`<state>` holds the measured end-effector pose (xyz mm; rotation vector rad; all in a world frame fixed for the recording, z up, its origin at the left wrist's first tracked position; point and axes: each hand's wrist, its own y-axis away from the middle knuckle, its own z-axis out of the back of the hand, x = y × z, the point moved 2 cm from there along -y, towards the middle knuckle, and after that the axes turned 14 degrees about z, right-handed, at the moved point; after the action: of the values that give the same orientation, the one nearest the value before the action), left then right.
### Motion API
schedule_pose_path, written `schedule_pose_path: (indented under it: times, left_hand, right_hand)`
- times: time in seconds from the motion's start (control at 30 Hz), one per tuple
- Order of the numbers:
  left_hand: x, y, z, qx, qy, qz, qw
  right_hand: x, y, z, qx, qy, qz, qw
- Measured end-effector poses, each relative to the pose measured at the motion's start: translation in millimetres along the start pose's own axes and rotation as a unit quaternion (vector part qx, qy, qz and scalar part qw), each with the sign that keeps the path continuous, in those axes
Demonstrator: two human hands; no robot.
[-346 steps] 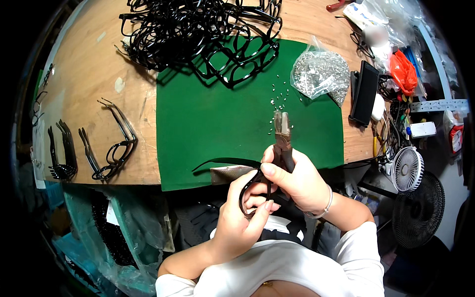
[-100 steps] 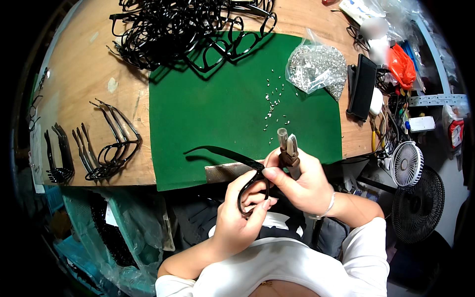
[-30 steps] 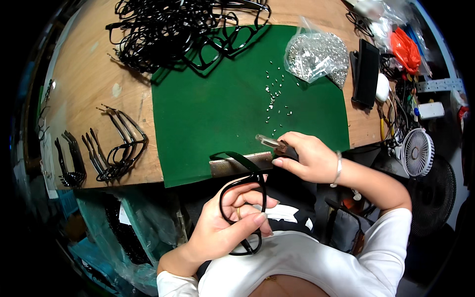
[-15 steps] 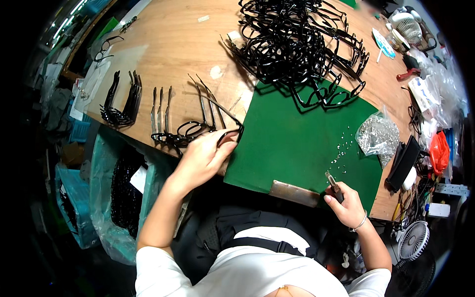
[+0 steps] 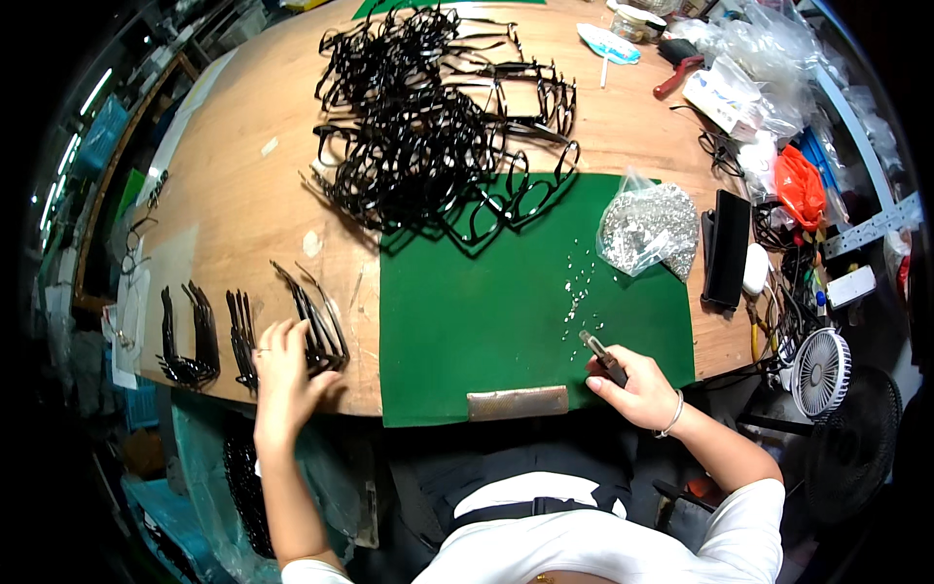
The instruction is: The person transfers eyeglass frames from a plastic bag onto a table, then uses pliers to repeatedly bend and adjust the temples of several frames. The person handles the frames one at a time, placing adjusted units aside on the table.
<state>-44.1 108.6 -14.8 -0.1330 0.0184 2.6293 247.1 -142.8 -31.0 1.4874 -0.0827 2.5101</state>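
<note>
Currently: left hand (image 5: 277,375), fingers spread open, flat on folded frames (image 5: 316,336) at the bench (image 5: 243,195) edge, gripping nothing. Right hand (image 5: 637,384), fingers closed around pliers (image 5: 603,355) over the green mat (image 5: 506,311). Frames: likely light, thin, somewhat springy plastic; best taken at the front rim, not the slender temples.

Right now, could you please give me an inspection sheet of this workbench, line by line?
Surface: wooden table with a green mat.
Job's things: row of folded black glasses at the near edge; big pile of black frames farther back; pliers.
Clutter: clear bag of small metal parts, loose bits on the mat, orange bag.
Grippers: left hand rests on the folded glasses; right hand grips the pliers.
Cables: tangle by the right edge.
Surroundings: small fan at the right.
</note>
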Motion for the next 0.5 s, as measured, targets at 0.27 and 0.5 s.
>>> schedule_pose_path:
  times: [0.27, 0.5]
  left_hand:
    - [-210.5, -87.3, -37.2, -0.111, 0.263, -0.194, 0.939]
    - [-229.9, -104.6, -57.4, -0.094, 0.214, -0.126, 0.964]
  right_hand:
    - [-1.2, 2.1, -15.0, 0.040, 0.038, 0.093, 0.994]
    - [-5.1, 22.2, 1.3, 0.005, 0.009, 0.132, 0.991]
